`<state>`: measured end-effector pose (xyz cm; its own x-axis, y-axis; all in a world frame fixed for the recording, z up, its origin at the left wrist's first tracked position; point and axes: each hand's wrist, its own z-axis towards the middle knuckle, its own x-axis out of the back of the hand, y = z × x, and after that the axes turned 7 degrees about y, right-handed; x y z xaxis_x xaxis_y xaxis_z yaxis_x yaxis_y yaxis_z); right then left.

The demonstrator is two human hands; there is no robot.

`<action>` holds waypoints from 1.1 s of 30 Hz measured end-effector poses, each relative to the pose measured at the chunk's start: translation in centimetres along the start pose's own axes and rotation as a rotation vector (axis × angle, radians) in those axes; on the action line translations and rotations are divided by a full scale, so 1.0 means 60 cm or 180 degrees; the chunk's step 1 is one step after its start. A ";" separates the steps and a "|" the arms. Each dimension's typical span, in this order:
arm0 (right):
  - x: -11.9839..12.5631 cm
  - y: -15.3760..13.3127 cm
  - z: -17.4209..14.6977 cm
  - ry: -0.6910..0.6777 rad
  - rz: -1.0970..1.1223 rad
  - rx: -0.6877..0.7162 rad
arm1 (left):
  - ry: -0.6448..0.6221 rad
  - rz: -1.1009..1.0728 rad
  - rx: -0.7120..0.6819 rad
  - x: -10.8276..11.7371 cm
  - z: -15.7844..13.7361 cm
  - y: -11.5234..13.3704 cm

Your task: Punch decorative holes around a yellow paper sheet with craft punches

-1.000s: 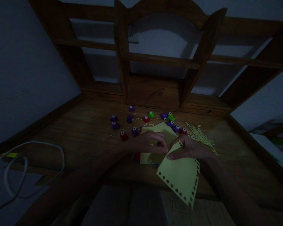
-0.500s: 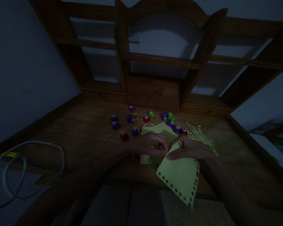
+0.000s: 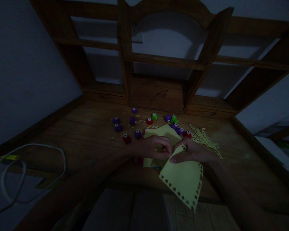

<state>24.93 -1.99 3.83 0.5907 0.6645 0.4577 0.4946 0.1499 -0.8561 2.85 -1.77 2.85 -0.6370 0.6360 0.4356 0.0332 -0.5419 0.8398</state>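
Note:
A yellow paper sheet (image 3: 183, 179) with star-shaped holes along its edges hangs tilted over the desk's front edge. My right hand (image 3: 194, 151) is closed on its upper part, thumb on top. At the sheet's upper left edge, my left hand (image 3: 156, 147) is closed in a pinch, its fingertips meeting the paper. More yellow paper (image 3: 165, 131) lies flat on the desk beneath both hands, partly hidden by them. Beyond it sit several small purple, red and green craft punches, among them a purple punch (image 3: 138, 133) and a red punch (image 3: 126, 138).
Punched yellow paper strips (image 3: 205, 141) lie in a pile to the right. Tiny paper bits are scattered among the punches on the wooden desk (image 3: 93, 123). A wooden shelf unit (image 3: 159, 93) stands at the back. A white cable (image 3: 64, 160) loops at the left.
Almost nothing differs. The lower end of the punched sheet has shifted very slightly; both hands keep their places and grip.

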 end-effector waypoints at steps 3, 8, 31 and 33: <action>-0.001 -0.001 0.001 -0.0018 0.0023 0.0013 | 0.0036 0.0004 -0.0035 -0.001 -0.001 -0.003; -0.001 0.002 0.002 -0.0010 0.0124 -0.0036 | 0.0045 -0.0008 -0.0074 -0.001 -0.001 0.000; 0.000 -0.003 0.013 -0.0165 -0.0004 0.0328 | 0.0090 0.0418 -0.0116 -0.019 0.003 -0.018; 0.000 -0.003 0.013 -0.0186 0.0061 0.0342 | 0.0106 0.0486 -0.0154 -0.018 0.004 -0.020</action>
<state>24.36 -1.46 3.81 0.5598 0.7090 0.4289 0.4105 0.2124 -0.8868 3.66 -1.68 1.47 -0.6527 0.5261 0.5453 0.0949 -0.6573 0.7477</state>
